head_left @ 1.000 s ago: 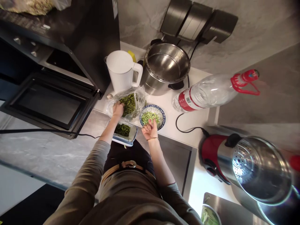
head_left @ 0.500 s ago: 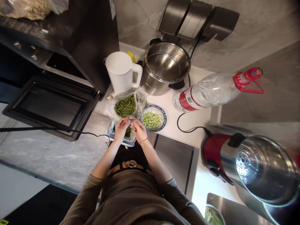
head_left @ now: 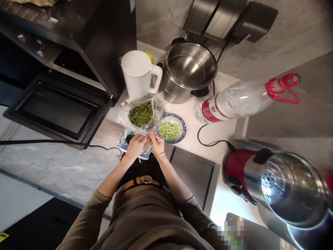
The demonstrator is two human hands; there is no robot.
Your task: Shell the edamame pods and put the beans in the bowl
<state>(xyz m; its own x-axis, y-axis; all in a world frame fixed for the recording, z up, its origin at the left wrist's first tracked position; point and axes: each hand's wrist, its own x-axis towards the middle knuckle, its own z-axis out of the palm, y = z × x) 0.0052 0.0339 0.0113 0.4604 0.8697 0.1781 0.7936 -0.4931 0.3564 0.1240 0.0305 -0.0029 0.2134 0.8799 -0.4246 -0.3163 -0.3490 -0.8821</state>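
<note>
My left hand (head_left: 137, 145) and my right hand (head_left: 157, 144) meet over a lined bin (head_left: 143, 158), fingers pinched together. Between their fingertips is a small green edamame pod (head_left: 148, 137), mostly covered by the fingers. Just beyond them an open clear plastic bag (head_left: 157, 104) holds many edamame pods (head_left: 141, 114). Right of the bag, close to my right hand, a blue-rimmed plate (head_left: 184, 125) carries a pile of shelled light-green beans (head_left: 168, 131). Dark green pieces show in the bin beside my left hand, which hides part of it.
Behind the bag stand a white pitcher (head_left: 137, 74) and a steel pot with a perforated insert (head_left: 191, 66). A large water bottle (head_left: 231, 100) and a red-and-steel appliance (head_left: 240, 166) are at the right. At the left, an oven door (head_left: 54, 107) hangs open.
My left hand has turned so its back shows more, and both hands sit slightly lower and further right. The whole view has shifted a little; the pod remains between the fingertips.
</note>
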